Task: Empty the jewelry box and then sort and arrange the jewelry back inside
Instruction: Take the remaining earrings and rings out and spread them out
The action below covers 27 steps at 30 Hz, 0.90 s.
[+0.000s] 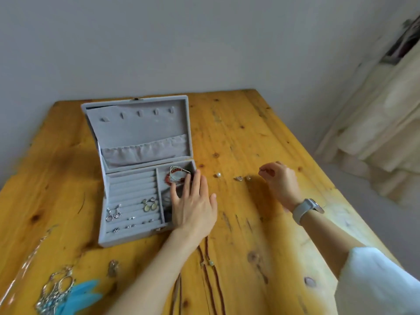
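Observation:
A grey velvet jewelry box [127, 237] stands open on the wooden table [250, 137]. Several earrings [150, 204] sit in its ring rolls. A red bead bracelet [176, 175] lies in the back right compartment. My left hand [193, 203] rests flat with spread fingers on the box's right edge, fingertips near the bracelet. To the right, my right hand [280, 180] hovers above the table, its fingertips pinched on something tiny that I cannot make out. A pearl [218, 175] and two small earrings [242, 178] lie on the table between the hands.
A brown cord necklace [210, 269] runs toward the front edge. Silver jewelry with blue feathers [61, 292] and a small pendant [113, 267] lie at the front left. A chain [34, 251] trails along the left. A small stone [309, 281] lies at the front right.

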Each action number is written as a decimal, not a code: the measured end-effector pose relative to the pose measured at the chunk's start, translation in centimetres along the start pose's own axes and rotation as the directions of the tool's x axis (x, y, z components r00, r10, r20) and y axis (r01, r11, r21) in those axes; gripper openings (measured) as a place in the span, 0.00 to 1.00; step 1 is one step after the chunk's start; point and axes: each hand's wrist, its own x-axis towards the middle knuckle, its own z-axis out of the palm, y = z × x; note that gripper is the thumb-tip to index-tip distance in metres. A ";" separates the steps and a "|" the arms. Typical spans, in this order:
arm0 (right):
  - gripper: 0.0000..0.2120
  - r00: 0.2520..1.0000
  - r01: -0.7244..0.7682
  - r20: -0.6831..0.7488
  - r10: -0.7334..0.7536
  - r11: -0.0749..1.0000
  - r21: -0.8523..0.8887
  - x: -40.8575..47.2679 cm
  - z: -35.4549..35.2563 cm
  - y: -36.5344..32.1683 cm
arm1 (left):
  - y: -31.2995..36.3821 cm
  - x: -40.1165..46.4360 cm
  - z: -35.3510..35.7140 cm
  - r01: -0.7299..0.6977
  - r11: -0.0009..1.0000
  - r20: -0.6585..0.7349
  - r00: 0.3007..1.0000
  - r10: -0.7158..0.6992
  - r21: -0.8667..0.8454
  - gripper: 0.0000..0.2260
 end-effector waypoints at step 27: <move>0.12 0.926 0.376 -0.003 -0.377 0.923 -0.079 -4.0 1.5 -2.0 | 0.2 -0.3 0.3 0.095 0.996 -0.175 0.980 -0.093 0.000 0.31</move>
